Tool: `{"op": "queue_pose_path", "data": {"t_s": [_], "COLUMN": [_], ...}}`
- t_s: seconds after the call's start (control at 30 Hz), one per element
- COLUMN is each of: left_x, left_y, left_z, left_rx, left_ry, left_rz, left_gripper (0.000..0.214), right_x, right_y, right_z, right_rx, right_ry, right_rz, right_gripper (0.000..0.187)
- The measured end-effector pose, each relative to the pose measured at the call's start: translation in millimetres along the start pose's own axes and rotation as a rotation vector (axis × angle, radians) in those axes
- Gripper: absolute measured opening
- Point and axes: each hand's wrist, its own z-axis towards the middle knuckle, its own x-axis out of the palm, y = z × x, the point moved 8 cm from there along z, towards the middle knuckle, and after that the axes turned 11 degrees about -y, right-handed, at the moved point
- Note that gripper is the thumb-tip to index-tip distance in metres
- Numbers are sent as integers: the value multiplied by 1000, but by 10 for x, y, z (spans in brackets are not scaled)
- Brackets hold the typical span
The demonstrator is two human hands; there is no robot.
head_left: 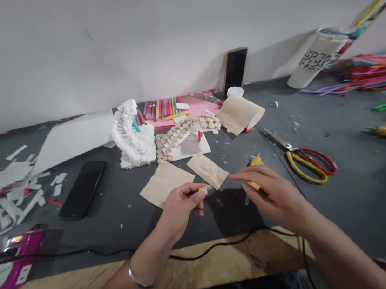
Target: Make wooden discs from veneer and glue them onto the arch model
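My left hand [183,206] pinches a small beige paper piece [206,188] between thumb and fingertips. My right hand [273,195] has its index finger stretched out and thumb apart. It is over a yellow tool [255,160], mostly hidden, so its kind and any contact are unclear. Two beige paper pieces lie flat: a larger sheet [164,183] behind my left hand and a smaller rectangle [209,170] between the hands. Beyond them stands a small arched bridge model [187,128] covered with beige rolled paper pieces, beside a bumpy white model [133,135].
Scissors [294,153] lie right of my right hand. A black phone [82,190] and white scraps [8,190] are at left. A black cable [209,250] crosses the front edge. Markers [162,108], a leaning phone [236,68] and a tumbler [318,56] stand or lie farther back.
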Motion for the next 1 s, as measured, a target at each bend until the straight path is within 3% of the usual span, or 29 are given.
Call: {"op": "queue_pose_path", "data": {"t_s": [0.23, 0.47, 0.73, 1.0], "left_x": [13, 15, 12, -6], "left_y": [-27, 5, 1, 30], "left_z": [-5, -1, 11, 12], "left_rx": [20, 17, 16, 6], "left_ry": [29, 38, 32, 31], "left_rz": [13, 4, 33, 39], "left_gripper": [35, 33, 36, 33], "right_x": [336, 334, 297, 299], "right_y": [204, 255, 359, 375], "right_z": [102, 110, 124, 91], "right_rx": [48, 43, -112, -149], "right_ry": [44, 65, 53, 46], "right_rz": [251, 279, 174, 178], "right_gripper": [27, 28, 29, 30]}}
